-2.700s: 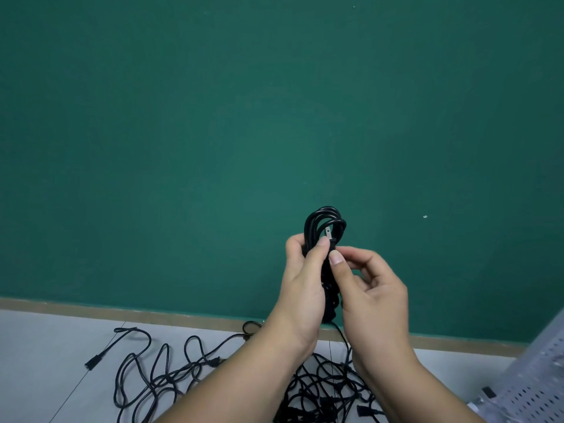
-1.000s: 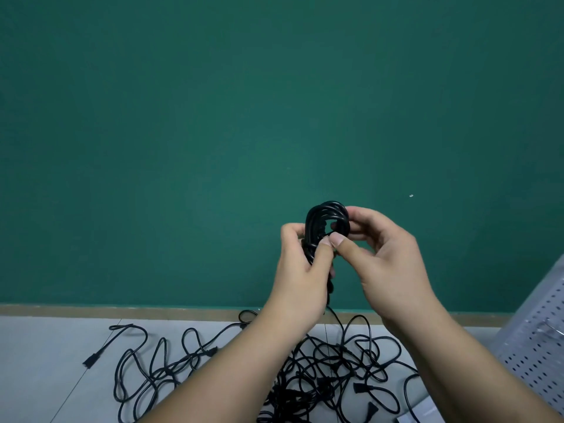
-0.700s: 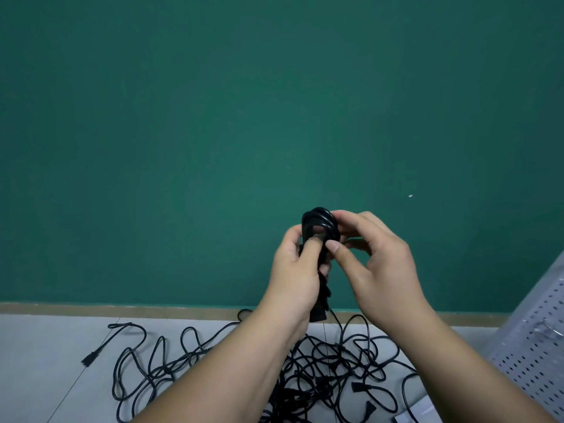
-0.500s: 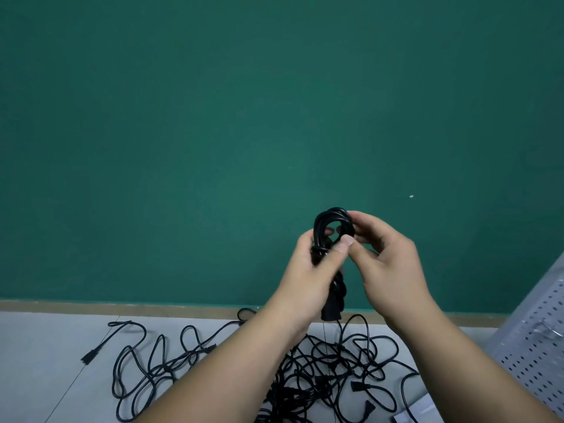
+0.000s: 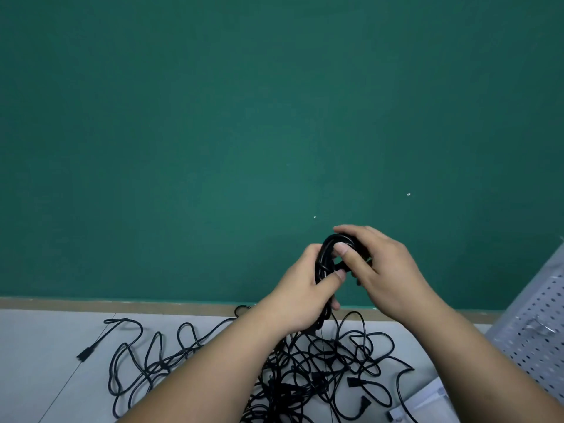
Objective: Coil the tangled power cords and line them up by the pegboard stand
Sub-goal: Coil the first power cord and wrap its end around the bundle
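Right hand [image 5: 381,270] moved to pinch the top of the coiled cord [image 5: 331,242], left hand [image 5: 300,288] gripping below, left of the pegboard stand [image 5: 531,331]. Probably near tie-off; tangled cords [image 5: 320,361] remained.

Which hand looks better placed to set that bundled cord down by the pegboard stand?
Probably the right hand: it pinches the top loop of the coiled cord, and the pegboard stand sits on its side. The left hand would have to cross over.
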Available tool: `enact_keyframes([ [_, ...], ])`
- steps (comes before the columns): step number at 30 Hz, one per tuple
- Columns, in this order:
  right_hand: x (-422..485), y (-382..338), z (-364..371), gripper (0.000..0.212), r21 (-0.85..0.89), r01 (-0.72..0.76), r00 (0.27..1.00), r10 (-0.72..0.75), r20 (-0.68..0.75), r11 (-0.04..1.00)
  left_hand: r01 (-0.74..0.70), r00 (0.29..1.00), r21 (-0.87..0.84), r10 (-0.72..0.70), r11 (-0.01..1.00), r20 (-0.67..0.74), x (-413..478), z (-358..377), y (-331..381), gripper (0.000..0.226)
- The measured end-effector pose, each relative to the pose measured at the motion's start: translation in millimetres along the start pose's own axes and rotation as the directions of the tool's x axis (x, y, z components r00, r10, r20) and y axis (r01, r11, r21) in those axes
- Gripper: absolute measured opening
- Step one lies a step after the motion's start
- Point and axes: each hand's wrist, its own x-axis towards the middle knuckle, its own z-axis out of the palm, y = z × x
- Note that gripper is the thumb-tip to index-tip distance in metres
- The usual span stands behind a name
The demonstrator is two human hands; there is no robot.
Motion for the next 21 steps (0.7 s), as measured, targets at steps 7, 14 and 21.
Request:
enact_keyframes([
  [7, -3, 4, 3, 0.025, -0.082, -0.1, 0.995, 0.098, -0.023, 0.992, -0.007, 0.999, 0.04, 0.005, 0.999, 0.045, -1, 10, -1, 0.043],
  [14, 4, 14, 2, 0.029, -0.017, -0.233, 0.971, 0.232, -0.06, 0.972, -0.042, 0.991, 0.294, 0.076, 0.955, -0.106, -1, 35, -10, 0.046],
  [21, -1, 8, -9, 0.024, -0.032, -0.138, 0.986, 0.135, -0.099, 0.99, -0.115, 0.993, 0.281, 0.113, 0.953, 0.025, 8, 22, -6, 0.026],
])
